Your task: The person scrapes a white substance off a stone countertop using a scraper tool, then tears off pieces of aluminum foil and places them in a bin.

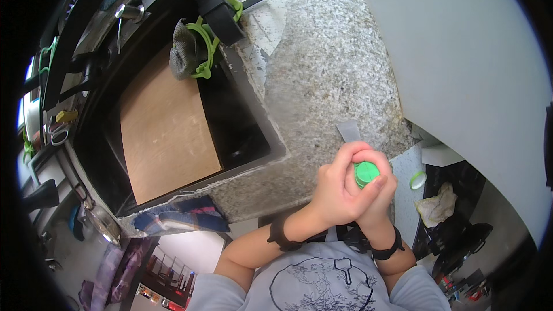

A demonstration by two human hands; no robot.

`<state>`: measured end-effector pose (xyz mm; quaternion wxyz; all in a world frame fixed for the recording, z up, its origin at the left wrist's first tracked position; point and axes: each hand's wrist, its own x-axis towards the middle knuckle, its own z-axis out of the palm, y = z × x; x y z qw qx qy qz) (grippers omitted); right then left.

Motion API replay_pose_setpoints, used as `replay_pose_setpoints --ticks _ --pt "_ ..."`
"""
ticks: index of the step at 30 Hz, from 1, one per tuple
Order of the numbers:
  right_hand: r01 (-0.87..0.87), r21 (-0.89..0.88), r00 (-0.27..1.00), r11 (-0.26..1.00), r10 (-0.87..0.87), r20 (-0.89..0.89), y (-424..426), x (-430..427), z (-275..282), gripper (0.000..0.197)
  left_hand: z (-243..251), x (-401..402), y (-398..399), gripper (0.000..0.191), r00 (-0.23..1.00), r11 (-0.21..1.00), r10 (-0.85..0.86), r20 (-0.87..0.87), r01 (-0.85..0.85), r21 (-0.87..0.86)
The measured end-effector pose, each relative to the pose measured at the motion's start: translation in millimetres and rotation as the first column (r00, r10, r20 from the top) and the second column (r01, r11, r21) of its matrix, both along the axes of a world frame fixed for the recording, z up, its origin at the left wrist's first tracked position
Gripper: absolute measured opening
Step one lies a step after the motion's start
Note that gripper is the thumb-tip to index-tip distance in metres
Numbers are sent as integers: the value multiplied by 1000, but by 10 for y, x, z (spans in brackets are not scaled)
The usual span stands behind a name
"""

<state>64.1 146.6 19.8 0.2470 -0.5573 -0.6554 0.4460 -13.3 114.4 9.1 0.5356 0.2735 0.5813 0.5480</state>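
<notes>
My left hand (335,202) and my right hand (380,207) are clasped together around a container with a ridged green cap (367,173). The cap shows between the fingers; the fingers and palms hide the body beneath it. Both hands are above the front edge of a speckled stone counter (319,73). Just beyond the knuckles a flat grey strip (348,130) appears, its near end covered by the hands. I cannot tell whether it belongs to the container or lies on the counter.
On the left, a brown board (168,138) covers part of a black sink (246,160). A green holder (209,49) carries a grey mesh bag (182,54) by the black faucet (222,19). A plaid cloth (181,218) hangs in front. Rightward are a green-rimmed lid (417,180), crumpled cloth (438,205) and white panel (466,60).
</notes>
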Motion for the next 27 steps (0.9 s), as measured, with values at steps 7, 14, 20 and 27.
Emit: replay_pose_setpoints --ticks 7,14,20,27 --pt "-44 -74 999 996 42 -29 190 3 53 18 -45 84 119 38 997 997 75 8 -75 2" --pt "-100 -65 995 993 100 5 314 -54 34 18 -46 25 217 37 995 995 104 4 -104 3" --pt "-155 -56 988 986 154 -11 426 -128 25 20 -69 -23 288 38 988 988 157 1 -157 13" --pt "-189 -124 982 974 187 -26 500 -189 54 20 -2 -73 342 39 981 981 192 27 -192 -3"
